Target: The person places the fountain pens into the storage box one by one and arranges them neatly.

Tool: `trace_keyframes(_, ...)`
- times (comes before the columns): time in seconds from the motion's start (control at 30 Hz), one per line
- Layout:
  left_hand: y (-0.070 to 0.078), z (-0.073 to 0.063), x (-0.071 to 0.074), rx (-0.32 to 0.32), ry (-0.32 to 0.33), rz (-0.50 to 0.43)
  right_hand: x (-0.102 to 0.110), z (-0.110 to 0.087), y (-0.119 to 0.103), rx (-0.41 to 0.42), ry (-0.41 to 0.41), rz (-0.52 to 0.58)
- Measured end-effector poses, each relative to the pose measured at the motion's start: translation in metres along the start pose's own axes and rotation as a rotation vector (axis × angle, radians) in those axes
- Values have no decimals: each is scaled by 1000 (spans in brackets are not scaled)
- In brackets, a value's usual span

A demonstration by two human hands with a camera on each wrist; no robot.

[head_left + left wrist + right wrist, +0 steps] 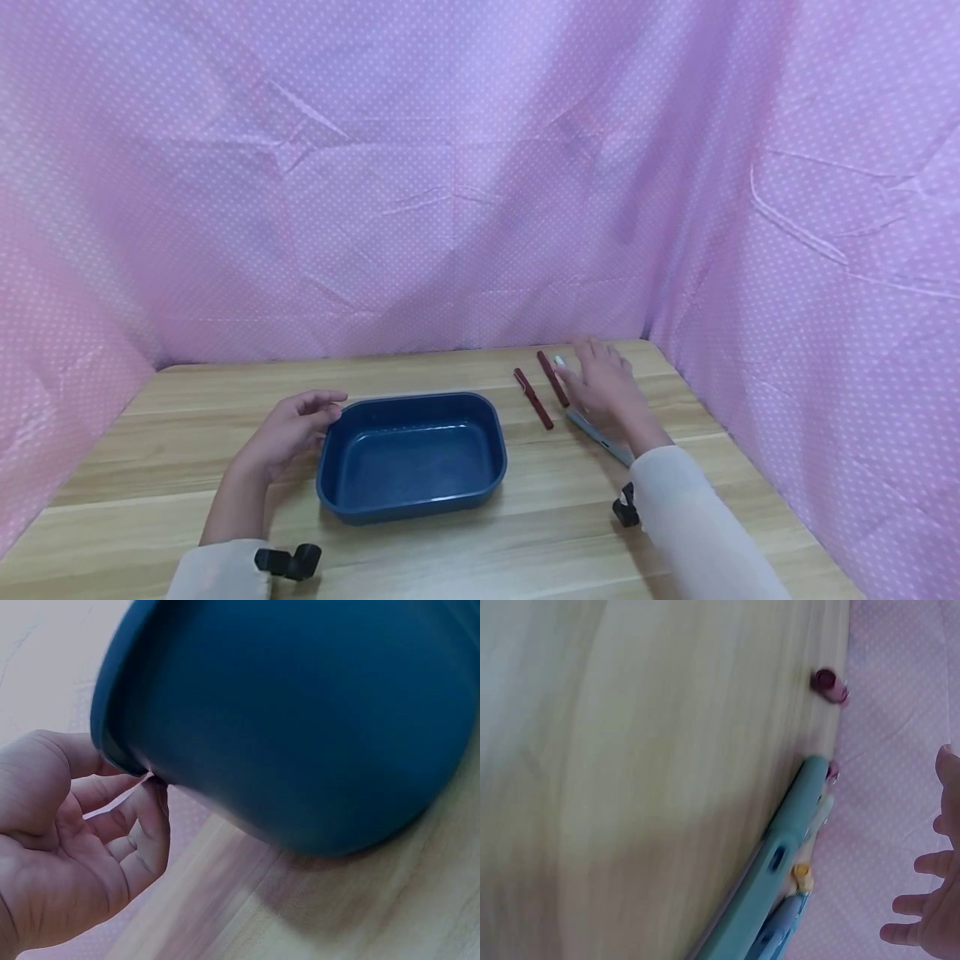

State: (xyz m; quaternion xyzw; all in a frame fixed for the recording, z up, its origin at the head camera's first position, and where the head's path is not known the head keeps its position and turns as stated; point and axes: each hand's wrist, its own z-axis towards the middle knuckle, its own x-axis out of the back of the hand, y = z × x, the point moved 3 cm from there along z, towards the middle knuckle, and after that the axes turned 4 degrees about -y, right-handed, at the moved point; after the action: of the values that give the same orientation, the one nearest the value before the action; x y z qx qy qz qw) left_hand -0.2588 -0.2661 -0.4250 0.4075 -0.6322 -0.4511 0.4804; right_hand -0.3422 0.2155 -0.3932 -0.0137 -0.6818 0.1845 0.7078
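Observation:
A dark blue rectangular dish [420, 458] stands on the table. At its left end my left hand [292, 429] holds the rim; in the left wrist view, the curled fingers of this left hand [90, 832] meet the edge of the dish [300, 727]. My right hand [603, 387], slightly blurred, hovers over the pens with its fingers spread and nothing in them. Beneath it lies a grey-green pen [600, 435] with a small slot, also large in the right wrist view. Two dark red pens, one nearer [534, 400] and one farther [552, 379], lie left of this hand.
A white tip [559, 361] shows beside the right hand, the rest hidden. In the right wrist view, a yellow piece [802, 877] and a blue item [780, 926] lie behind the grey-green pen. Pink dotted cloth [390, 208] hangs around the wooden table [405, 558].

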Motion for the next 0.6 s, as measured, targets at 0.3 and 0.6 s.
trace_keyframes(0.3, -1, -1, 0, -7, -42, -95, 5, -3, 32, -39, -28, -42)
trace_keyframes(0.6, -5, 0, 4, 22, -36, -89, 9, -6, 57, -76, -45, -31)
